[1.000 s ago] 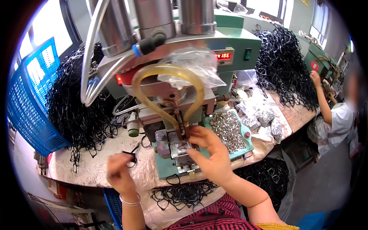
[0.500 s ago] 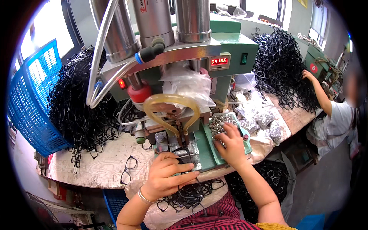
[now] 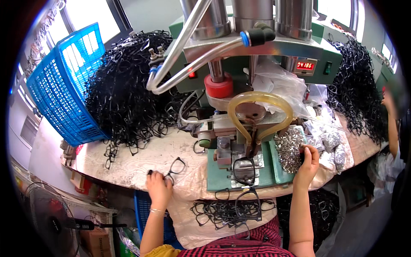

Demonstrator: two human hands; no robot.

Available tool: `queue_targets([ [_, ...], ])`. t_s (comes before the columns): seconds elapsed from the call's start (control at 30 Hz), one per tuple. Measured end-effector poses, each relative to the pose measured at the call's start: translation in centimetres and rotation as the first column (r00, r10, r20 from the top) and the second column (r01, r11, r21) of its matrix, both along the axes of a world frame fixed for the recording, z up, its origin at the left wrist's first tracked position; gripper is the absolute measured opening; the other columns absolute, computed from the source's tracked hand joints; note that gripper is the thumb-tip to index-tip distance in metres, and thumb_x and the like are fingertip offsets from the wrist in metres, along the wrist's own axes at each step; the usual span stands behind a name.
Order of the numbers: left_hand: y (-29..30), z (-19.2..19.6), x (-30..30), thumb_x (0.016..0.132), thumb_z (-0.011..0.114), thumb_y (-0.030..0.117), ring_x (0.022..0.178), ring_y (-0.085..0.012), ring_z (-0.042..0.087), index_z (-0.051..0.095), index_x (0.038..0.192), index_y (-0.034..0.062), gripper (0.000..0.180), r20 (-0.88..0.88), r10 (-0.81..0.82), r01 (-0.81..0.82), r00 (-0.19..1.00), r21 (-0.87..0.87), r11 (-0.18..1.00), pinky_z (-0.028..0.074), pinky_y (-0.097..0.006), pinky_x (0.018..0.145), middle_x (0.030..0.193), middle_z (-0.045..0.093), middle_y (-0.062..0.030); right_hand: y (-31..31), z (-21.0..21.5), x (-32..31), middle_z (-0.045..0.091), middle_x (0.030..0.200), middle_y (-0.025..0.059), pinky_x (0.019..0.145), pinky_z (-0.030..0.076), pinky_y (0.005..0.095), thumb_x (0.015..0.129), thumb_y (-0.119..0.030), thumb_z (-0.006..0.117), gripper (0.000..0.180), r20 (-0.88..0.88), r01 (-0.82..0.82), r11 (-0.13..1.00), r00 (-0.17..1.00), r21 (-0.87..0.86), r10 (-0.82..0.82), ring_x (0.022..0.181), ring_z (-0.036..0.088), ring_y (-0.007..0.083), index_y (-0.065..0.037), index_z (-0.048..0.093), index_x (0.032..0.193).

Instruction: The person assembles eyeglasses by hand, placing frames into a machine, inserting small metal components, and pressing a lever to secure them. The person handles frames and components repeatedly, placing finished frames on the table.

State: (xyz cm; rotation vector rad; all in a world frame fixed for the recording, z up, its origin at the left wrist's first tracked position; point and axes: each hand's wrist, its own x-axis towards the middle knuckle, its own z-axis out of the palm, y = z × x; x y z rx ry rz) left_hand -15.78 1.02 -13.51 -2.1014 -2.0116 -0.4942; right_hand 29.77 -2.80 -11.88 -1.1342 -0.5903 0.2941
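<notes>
My left hand (image 3: 159,187) is on the worktop at the left, its fingers closed over the near part of a black eyeglass frame (image 3: 177,165). The covered part is hidden. My right hand (image 3: 307,166) is at the right edge of a green tray (image 3: 280,176) of small metal parts (image 3: 287,147). Its thumb and fingers are drawn together; whatever they hold is too small to make out. Between my hands, another black eyeglass frame (image 3: 249,206) hangs at the press's metal fixture (image 3: 244,174), untouched by either hand.
The green press (image 3: 334,58) has a yellowish looped hose (image 3: 261,97). Large piles of black frames (image 3: 124,92) stand on both sides, a blue basket (image 3: 64,94) at left. Several frames (image 3: 222,214) lie on my lap cloth. A fan (image 3: 53,218) stands lower left; another person's arm (image 3: 391,124) shows far right.
My left hand has left the frame at the fixture and moved left onto the frame on the worktop. My right hand has shifted to the tray's right edge. The view has turned left.
</notes>
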Motion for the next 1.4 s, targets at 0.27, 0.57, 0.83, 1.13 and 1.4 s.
queue_targets([
  [0.27, 15.1, 5.5, -3.7, 0.083, 0.073, 0.019, 0.061, -0.0292, 0.055, 0.058, 0.075, -0.0007, 0.025, 0.584, -0.033, 0.003, 0.811, 0.052, 0.999, 0.044, -0.039, 0.059, 0.071, 0.060, -0.0119, 3.2, 1.7, -0.1, 0.067, 0.087, -0.0015, 0.072, 0.046, 0.0206, 0.088, -0.003, 0.068, 0.007, 0.211, -0.078, 0.984, 0.971, -0.158, 0.110, 0.078, 0.058, 0.0063, -0.002, 0.070, 0.095],
  [0.57, 17.2, -3.6, -5.0, 0.084, 0.066, 0.016, 0.081, -0.0413, 0.060, 0.062, 0.083, -0.0006, 0.017, 0.189, -0.203, 0.150, 0.961, 0.259, 0.954, 0.047, -0.046, 0.070, 0.083, 0.063, -0.0203, -3.0, 2.0, 0.0, 0.069, 0.086, 0.0083, 0.082, 0.049, 0.0291, 0.084, 0.000, 0.070, 0.007, 0.409, 0.128, 0.930, 0.912, -0.343, 0.025, 0.085, 0.064, 0.0183, 0.000, 0.071, 0.091],
  [0.83, 10.3, 5.9, 2.1, 0.069, 0.081, 0.015, 0.077, -0.0401, 0.060, 0.062, 0.075, -0.0018, 0.026, 0.305, -0.275, 0.355, 0.912, -0.248, 0.902, 0.048, -0.044, 0.066, 0.079, 0.063, -0.0185, -0.1, 9.0, -5.1, 0.069, 0.088, 0.0089, 0.076, 0.051, 0.0292, 0.079, 0.003, 0.071, 0.009, 0.551, -0.296, 0.930, 0.750, -0.216, 0.367, 0.083, 0.066, 0.0184, 0.001, 0.070, 0.088],
  [1.13, 5.1, 10.4, 8.0, 0.092, 0.067, 0.006, 0.081, -0.0065, 0.056, 0.069, 0.100, -0.0039, 0.012, 0.839, -0.242, 0.239, 0.487, 0.139, 0.961, 0.045, -0.022, 0.074, 0.091, 0.070, -0.0026, 1.5, 7.9, -9.5, 0.067, 0.104, 0.0091, 0.084, 0.050, 0.0245, 0.084, 0.001, 0.072, 0.043, 0.234, -0.514, 0.855, 0.824, -0.073, 0.516, 0.093, 0.066, 0.0116, 0.003, 0.052, 0.122],
  [1.4, -3.3, 17.5, 13.7, 0.078, 0.082, 0.021, 0.065, -0.0173, 0.057, 0.055, 0.071, 0.0089, 0.030, 0.115, -0.805, 0.667, 0.583, 0.498, 0.554, 0.044, -0.030, 0.052, 0.086, 0.073, -0.0052, -1.1, 10.9, -11.3, 0.061, 0.126, 0.0144, 0.096, 0.047, 0.0316, 0.088, -0.002, 0.065, 0.053, 0.159, -0.577, 0.809, 0.794, -0.110, 0.587, 0.108, 0.064, 0.0197, 0.005, 0.043, 0.136],
])
